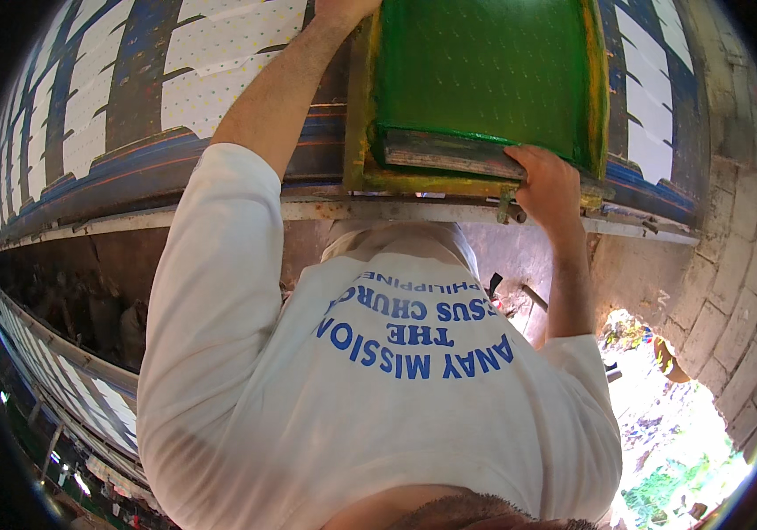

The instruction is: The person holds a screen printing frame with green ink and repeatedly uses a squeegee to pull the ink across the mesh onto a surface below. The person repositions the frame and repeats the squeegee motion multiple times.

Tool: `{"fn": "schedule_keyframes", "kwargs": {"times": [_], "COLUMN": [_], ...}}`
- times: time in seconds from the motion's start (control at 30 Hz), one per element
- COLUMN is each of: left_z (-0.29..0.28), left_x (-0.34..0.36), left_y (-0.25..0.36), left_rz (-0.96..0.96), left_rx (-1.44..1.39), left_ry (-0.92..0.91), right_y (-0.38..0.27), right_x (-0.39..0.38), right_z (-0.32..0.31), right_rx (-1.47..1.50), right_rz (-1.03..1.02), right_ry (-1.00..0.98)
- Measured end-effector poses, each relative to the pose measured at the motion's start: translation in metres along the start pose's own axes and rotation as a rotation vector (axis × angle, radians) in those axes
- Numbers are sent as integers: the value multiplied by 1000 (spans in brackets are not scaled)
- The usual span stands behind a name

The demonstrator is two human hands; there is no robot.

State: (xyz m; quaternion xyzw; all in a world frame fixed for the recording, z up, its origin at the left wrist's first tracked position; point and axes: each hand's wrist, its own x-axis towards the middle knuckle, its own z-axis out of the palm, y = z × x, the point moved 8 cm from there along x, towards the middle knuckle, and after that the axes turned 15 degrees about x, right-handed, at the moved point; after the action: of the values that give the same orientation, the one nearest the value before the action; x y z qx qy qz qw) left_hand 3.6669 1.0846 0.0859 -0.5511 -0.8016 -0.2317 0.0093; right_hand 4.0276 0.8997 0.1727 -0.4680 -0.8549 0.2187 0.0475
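A framed printing screen (484,66) with a translucent green mesh and yellow-green stained edges lies on the long table. A long grey squeegee bar (444,152) rests across its near end. My right hand (544,181) grips the bar's right part, beside a small metal clamp fitting (511,205) on the frame's near edge. My left hand (343,9) is at the top edge, by the screen's upper left side, its fingers mostly cut off from view. White printed panels (215,62) with small coloured dots lie on the table left of the screen.
More white panels (647,97) lie right of the screen. A metal rail (308,209) runs along the table's near edge. Another long table (87,389) is at the lower left. A block wall (731,265) stands at the right, with a bright opening (661,450) below.
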Motion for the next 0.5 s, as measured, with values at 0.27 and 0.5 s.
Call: {"fn": "schedule_keyframes", "kwargs": {"times": [0.27,0.5], "left_z": [17,7], "left_x": [8,3], "left_y": [-19,-18], "left_rz": [56,-86], "left_rx": [-52,-1], "left_ry": [30,-145], "right_y": [11,63], "right_x": [44,213], "right_z": [3,-38], "right_rx": [-82,-146], "right_rz": [-20,8], "right_ry": [126,123]}}
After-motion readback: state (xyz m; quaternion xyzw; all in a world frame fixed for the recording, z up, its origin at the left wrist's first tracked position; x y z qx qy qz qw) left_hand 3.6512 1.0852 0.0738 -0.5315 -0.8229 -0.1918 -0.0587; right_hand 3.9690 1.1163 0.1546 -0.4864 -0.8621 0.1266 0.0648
